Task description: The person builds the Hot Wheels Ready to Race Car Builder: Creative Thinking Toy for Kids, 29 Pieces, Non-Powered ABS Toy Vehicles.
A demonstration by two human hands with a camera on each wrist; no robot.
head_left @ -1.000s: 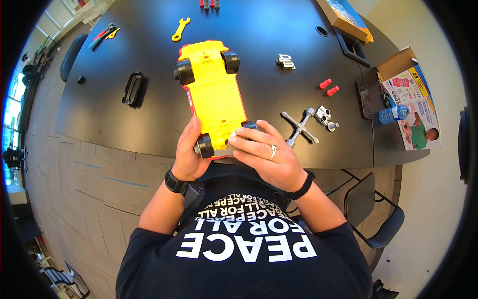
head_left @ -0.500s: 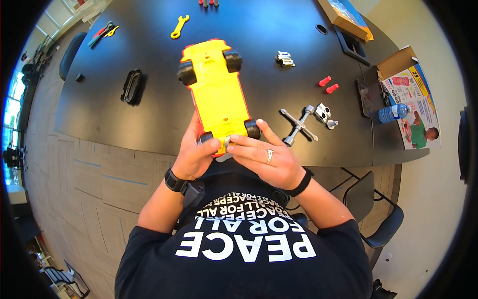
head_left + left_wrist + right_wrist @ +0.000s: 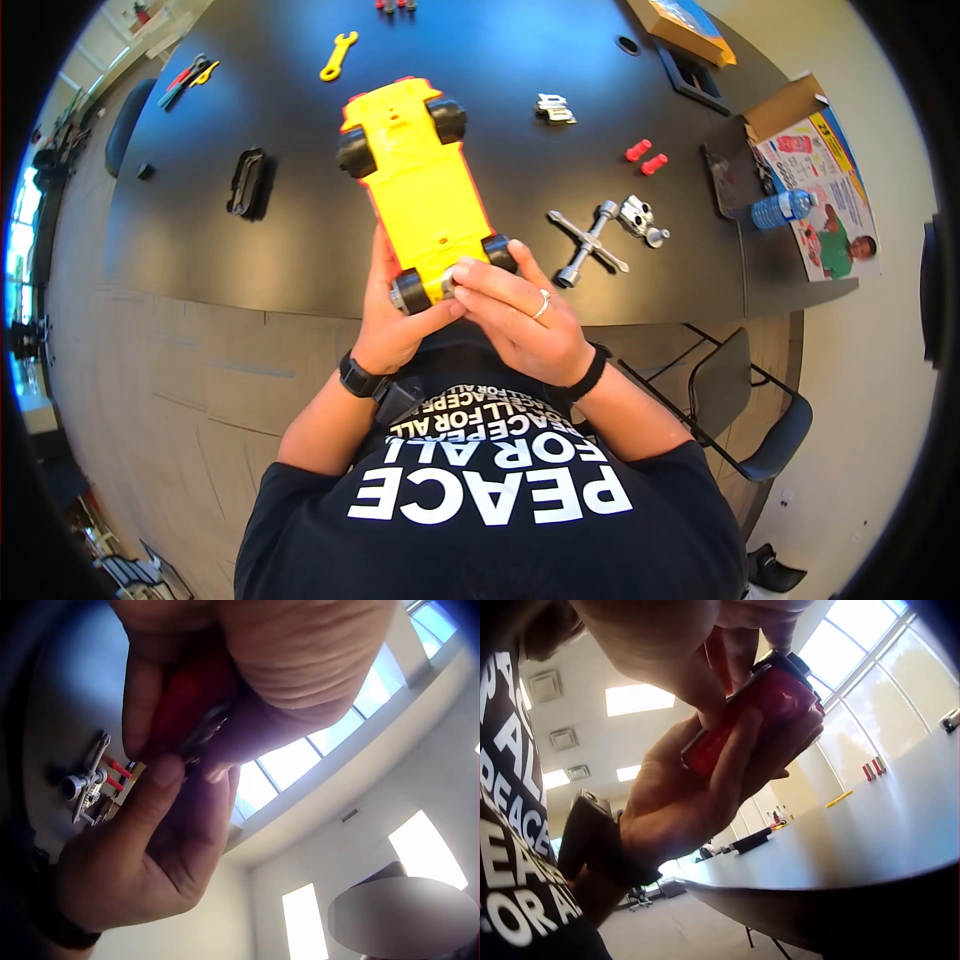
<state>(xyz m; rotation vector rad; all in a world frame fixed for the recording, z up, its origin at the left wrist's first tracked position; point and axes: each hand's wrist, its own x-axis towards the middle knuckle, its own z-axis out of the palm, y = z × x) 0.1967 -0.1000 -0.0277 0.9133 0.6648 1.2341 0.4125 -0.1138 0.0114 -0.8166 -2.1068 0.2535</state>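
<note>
Head view: shirt (image 3: pixel 480 545) reading "PEACE".

Bright window light; table glare; fisheye edges dark; wrist views soft.

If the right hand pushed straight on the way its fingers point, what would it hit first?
Probably the small silvery piece at the toy car's near end, right at the right hand's fingertips. Beyond sits a black wheel. Exact depth is unclear.
</note>
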